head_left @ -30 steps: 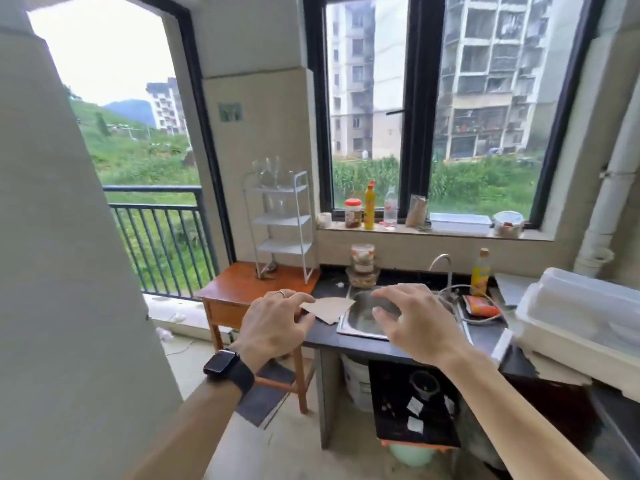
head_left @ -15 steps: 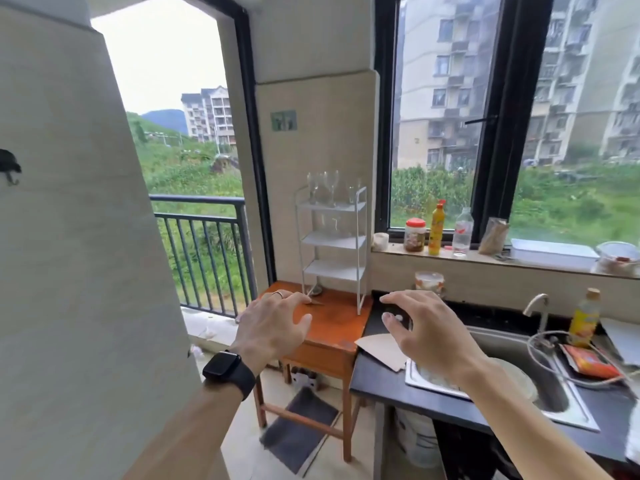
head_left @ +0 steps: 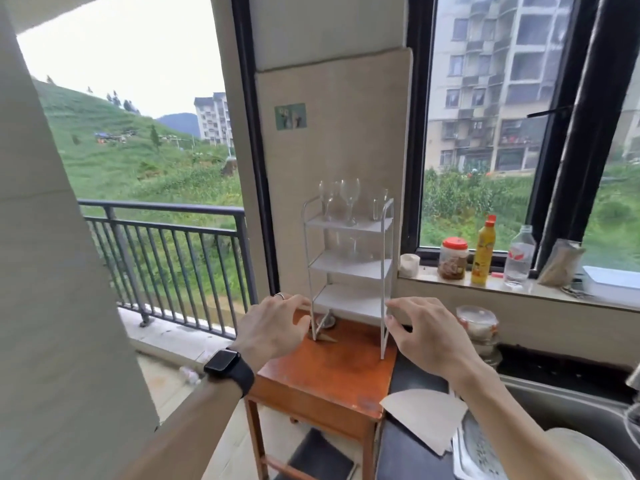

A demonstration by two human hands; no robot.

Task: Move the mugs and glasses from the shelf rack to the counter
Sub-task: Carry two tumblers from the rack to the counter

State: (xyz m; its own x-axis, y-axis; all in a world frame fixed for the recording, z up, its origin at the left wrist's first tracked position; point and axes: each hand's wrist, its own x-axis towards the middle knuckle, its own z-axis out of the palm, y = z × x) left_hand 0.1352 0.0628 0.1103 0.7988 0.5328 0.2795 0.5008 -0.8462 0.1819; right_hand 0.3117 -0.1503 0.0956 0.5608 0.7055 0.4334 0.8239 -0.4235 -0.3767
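Note:
A white three-tier shelf rack stands on a small orange wooden table. On its top tier stand clear glasses: two stemmed wine glasses and a straight tumbler. Faint clear glasses show on the middle tier. My left hand, with a ring and a black watch on the wrist, hovers open at the rack's lower left leg. My right hand hovers open at the lower right leg. Neither hand holds anything. The dark counter lies right of the table.
A beige paper sheet lies on the counter beside a metal sink. The windowsill holds a red-lidded jar, a yellow bottle and a water bottle. A balcony railing is at left, a wall at near left.
The view has moved closer to the rack and turned left. Both hands have advanced from over the counter and sink to either side of the rack's base.

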